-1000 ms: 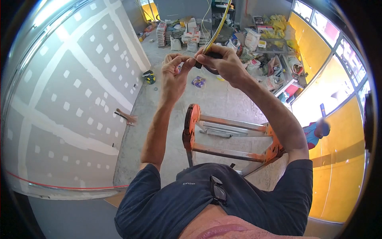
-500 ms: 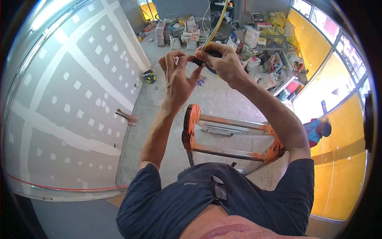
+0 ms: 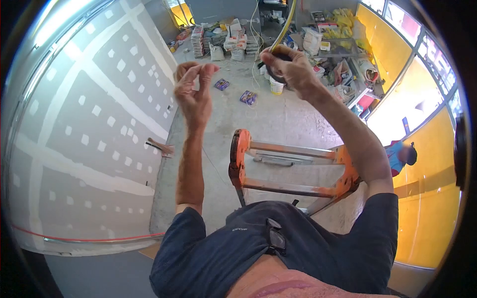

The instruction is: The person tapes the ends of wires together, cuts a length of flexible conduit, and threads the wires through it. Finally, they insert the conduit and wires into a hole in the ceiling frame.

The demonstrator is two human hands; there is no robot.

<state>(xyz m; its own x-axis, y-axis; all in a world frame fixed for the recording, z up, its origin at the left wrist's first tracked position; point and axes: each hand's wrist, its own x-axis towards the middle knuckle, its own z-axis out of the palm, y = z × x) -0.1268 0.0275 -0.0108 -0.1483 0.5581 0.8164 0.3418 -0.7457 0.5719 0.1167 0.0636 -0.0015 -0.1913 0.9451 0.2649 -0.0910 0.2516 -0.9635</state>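
My right hand (image 3: 298, 74) is closed round a roll of black electrical tape (image 3: 276, 74). A yellow cable (image 3: 287, 29) comes down from above to the thumb and fingertips of that hand. To the left and apart from it, my left hand (image 3: 194, 94) is raised with thumb and fingers pinched together. Whatever those fingertips hold, if anything, is too small to make out. Below both hands stands the orange-ended top of a stepladder (image 3: 290, 188), close in front of my body.
A grey board wall (image 3: 89, 129) with white filler patches rises on the left. Bags (image 3: 233, 42) and piled materials line the back. Two purple packets (image 3: 248, 97) and a white bucket (image 3: 276, 87) are on the floor. A person (image 3: 397, 158) is at the right by yellow panels.
My hands have moved apart: the left went left, away from the black tape, and the right shifted slightly right, still holding the roll and cable.
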